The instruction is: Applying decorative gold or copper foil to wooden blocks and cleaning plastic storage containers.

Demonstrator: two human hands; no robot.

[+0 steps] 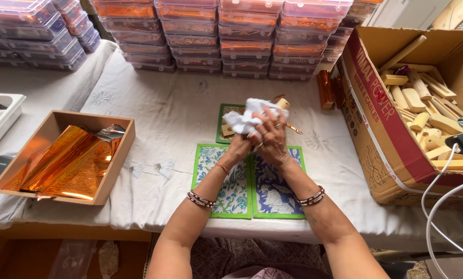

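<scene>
Seen from above, a person's two bare hands meet over the middle of a table covered in a white cloth (159,108). The left hand (237,150) and the right hand (272,138) are pressed close together, fingers curled shut around a crumpled white rag (248,114) that bunches out above them. A small pale wooden piece (282,103) pokes out beside the rag at the upper right; it seems to be held within the rag, though the hands hide exactly how. Beaded bangles circle both wrists. Under the hands lie two printed mats with green borders (226,186), side by side and touching, with a third mat (226,111) partly hidden behind the rag. To the left sits an open wooden tray (115,170) holding crinkled sheets of shiny orange foil (66,163). To the right stands an open cardboard box (381,150) full of pale wooden pieces. Rows of stacked clear plastic boxes (242,39) with orange contents line the far edge of the table. White cables (438,201) loop at the lower right.
</scene>
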